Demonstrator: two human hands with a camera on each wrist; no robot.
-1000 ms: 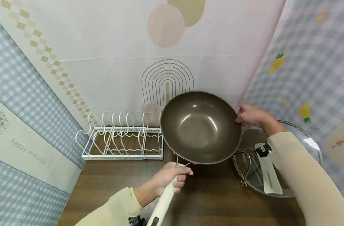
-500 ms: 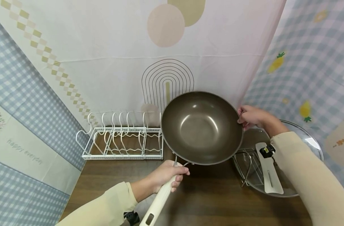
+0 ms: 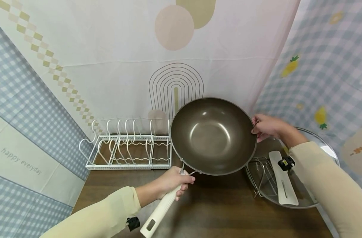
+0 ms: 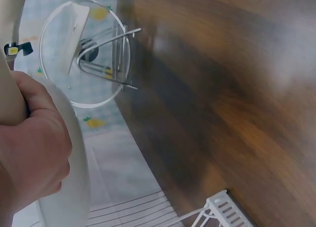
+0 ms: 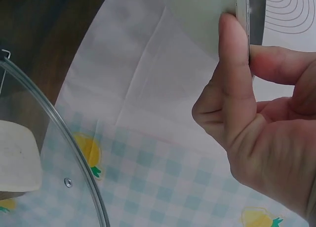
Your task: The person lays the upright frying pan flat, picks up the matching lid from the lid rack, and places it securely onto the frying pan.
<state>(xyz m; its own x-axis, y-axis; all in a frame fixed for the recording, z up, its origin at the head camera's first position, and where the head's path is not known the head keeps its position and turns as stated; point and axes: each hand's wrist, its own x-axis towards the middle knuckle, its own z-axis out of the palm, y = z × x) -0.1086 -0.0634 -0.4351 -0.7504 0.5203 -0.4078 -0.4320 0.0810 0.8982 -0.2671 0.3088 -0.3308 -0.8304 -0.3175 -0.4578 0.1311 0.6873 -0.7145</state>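
A wok (image 3: 210, 137), dark brown inside with a long cream handle (image 3: 161, 210), is held tilted so that its inside faces me in the head view. My left hand (image 3: 175, 181) grips the handle close to the bowl, its fingers curled round it. At the bowl's right edge my right hand (image 3: 265, 127) pinches the rim between thumb and fingers, clearly seen in the right wrist view, where the hand (image 5: 261, 108) has the rim between them. The left wrist view shows the left fist (image 4: 37, 143) beside the wok's pale outside (image 4: 74, 153).
A white wire pan rack (image 3: 128, 167) stands left of the wok on the wooden table (image 3: 216, 211). To the right, a large glass lid (image 3: 332, 145) leans in a wire stand (image 3: 259, 175), with a cream spatula (image 3: 283, 180) there. Patterned cloths (image 3: 118, 89) hang behind and at the sides.
The wok has shifted very slightly right. My left hand and the handle's end have swung to the left, and the right hand has moved a little right with the rim.
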